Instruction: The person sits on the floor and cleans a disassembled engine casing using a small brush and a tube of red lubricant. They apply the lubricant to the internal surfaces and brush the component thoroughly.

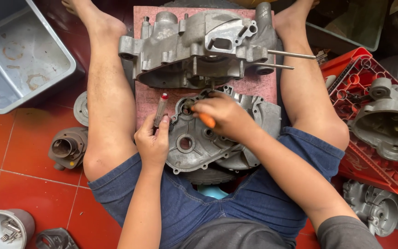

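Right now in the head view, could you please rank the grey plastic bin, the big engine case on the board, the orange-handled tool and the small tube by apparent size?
1. Big engine case and grey plastic bin: alike, and the bin is cropped, so unranked.
2. Small tube, in the left hand.
3. Orange-handled tool, mostly hidden by the right hand, so unsure.

two hands (152, 143), four engine casings (199, 46), one tray (24, 60)

An engine repair workshop, aluminium crankcase halves (199, 46) lying on a red tiled floor (19, 152), a grey plastic tub (19, 55) sitting nearby, a red crate (369, 170) holding more engine castings.
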